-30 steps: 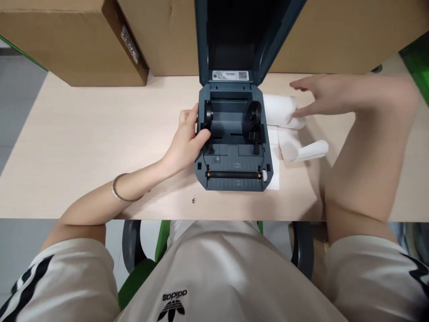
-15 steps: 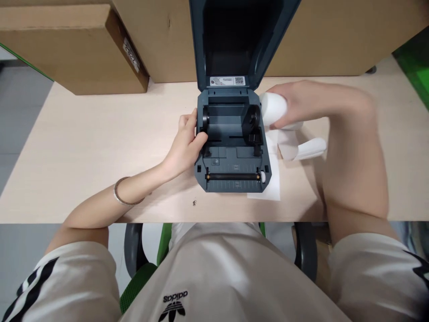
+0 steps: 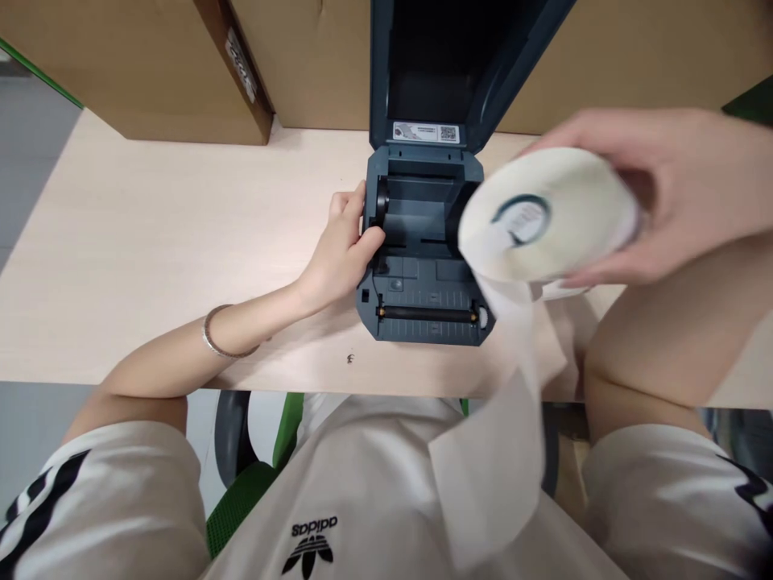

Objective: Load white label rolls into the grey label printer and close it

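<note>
A dark blue-grey label printer [image 3: 416,282] stands on the table with its lid [image 3: 471,72] raised. The thumb of my left hand [image 3: 344,250] lies over the printer's left rim, its fingers along the outer side. High in front of the camera, my right hand [image 3: 676,193] grips a white roll of labels [image 3: 580,217] from its right side. The roll's flat end and core face me, and it hides the printer's right roll holder. A loose strip of label paper [image 3: 501,451] hangs from the roll over the table edge, in front of my shirt.
Large cardboard boxes [image 3: 175,72] stand along the back of the pale table [image 3: 150,217]. A small dark mark [image 3: 349,358] shows near the front edge. Below that edge is a chair with a black armrest [image 3: 233,435].
My right hand has lifted the label roll from beside the printer, up and toward the camera, and turned its end to face me. The strip now hangs down. My left hand stays on the printer.
</note>
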Action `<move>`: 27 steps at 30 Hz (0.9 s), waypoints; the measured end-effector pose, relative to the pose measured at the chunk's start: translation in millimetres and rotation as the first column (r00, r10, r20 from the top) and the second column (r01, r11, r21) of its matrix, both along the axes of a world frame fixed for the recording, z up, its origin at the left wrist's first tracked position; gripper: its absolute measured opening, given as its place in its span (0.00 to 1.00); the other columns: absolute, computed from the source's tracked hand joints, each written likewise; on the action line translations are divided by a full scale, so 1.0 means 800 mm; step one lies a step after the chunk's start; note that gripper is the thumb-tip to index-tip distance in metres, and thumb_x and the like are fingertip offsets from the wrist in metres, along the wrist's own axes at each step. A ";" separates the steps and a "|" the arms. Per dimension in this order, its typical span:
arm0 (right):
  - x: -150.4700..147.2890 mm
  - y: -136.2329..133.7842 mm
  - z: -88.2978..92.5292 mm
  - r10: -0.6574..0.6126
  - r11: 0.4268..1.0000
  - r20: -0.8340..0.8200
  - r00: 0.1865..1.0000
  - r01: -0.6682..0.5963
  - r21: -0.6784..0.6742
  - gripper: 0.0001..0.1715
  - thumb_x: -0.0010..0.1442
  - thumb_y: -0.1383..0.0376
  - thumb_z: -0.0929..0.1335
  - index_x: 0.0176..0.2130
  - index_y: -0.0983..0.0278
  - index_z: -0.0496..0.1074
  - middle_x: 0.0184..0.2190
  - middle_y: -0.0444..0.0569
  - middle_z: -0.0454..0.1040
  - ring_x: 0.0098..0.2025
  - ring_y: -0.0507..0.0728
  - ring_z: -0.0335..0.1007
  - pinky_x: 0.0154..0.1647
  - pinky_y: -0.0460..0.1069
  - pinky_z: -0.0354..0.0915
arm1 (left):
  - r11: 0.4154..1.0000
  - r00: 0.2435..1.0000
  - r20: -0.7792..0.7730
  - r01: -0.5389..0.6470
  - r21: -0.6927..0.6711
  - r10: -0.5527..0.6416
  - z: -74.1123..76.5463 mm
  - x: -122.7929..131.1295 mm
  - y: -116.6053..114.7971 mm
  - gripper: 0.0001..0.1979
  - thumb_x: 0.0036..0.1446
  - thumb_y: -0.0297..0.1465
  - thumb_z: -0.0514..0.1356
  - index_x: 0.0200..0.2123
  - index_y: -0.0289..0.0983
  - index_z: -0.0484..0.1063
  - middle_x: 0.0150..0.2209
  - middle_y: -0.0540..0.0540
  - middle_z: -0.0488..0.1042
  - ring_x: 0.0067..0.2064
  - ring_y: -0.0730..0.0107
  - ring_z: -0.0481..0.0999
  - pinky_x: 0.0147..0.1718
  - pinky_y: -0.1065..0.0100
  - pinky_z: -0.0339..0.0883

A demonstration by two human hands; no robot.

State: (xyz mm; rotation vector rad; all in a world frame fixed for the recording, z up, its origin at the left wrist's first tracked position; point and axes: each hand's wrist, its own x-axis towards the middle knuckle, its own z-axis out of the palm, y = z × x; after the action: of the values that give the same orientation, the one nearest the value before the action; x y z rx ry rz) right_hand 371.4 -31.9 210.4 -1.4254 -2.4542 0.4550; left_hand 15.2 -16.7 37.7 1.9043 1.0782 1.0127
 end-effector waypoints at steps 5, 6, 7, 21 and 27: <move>-0.083 0.013 -0.018 0.050 0.999 0.059 0.997 -0.050 -0.001 0.46 0.61 0.45 0.81 0.74 0.48 0.79 0.68 0.51 0.83 0.68 0.71 0.83 0.75 0.66 0.79 | 0.998 0.998 0.062 0.014 -0.057 -0.011 -0.001 0.001 0.002 0.30 0.77 0.49 0.70 0.76 0.49 0.74 0.55 0.44 0.74 0.70 0.42 0.74 0.86 0.39 0.63; -0.092 0.012 -0.024 0.024 0.999 0.112 0.993 -0.027 0.025 0.46 0.60 0.51 0.81 0.75 0.47 0.79 0.69 0.50 0.83 0.68 0.71 0.83 0.76 0.65 0.78 | 0.997 0.997 0.073 0.012 -0.070 -0.007 -0.001 0.002 0.002 0.30 0.77 0.47 0.70 0.76 0.49 0.75 0.55 0.44 0.74 0.72 0.41 0.73 0.87 0.38 0.61; -0.099 0.011 -0.029 0.007 0.999 0.154 0.988 -0.013 0.038 0.47 0.59 0.54 0.81 0.75 0.46 0.78 0.70 0.50 0.83 0.69 0.71 0.83 0.77 0.65 0.78 | 0.997 0.996 0.088 0.009 -0.082 -0.002 -0.001 0.003 0.001 0.29 0.77 0.45 0.70 0.76 0.49 0.75 0.55 0.44 0.74 0.73 0.41 0.72 0.88 0.38 0.59; -0.121 0.013 -0.057 -0.018 1.000 0.352 0.936 0.016 0.008 0.52 0.70 0.57 0.82 0.85 0.55 0.70 0.79 0.57 0.77 0.74 0.78 0.81 0.72 0.70 0.82 | 0.998 0.995 0.091 -0.037 -0.054 0.042 -0.005 0.009 -0.003 0.29 0.78 0.43 0.65 0.78 0.50 0.73 0.57 0.42 0.72 0.76 0.41 0.72 0.88 0.38 0.61; -0.120 0.016 -0.078 0.039 0.995 0.353 0.935 -0.067 0.068 0.50 0.75 0.52 0.78 0.86 0.64 0.70 0.81 0.61 0.76 0.78 0.81 0.77 0.83 0.76 0.72 | 0.996 0.992 0.127 -0.012 -0.087 0.023 -0.001 0.011 -0.004 0.27 0.77 0.42 0.66 0.76 0.50 0.75 0.56 0.43 0.73 0.74 0.42 0.74 0.86 0.40 0.66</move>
State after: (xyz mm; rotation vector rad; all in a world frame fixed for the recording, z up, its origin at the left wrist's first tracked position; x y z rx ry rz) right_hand 275.5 -19.1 148.2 -1.5217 -2.7571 0.1153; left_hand 23.6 -20.1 36.8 1.7397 1.0490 1.0654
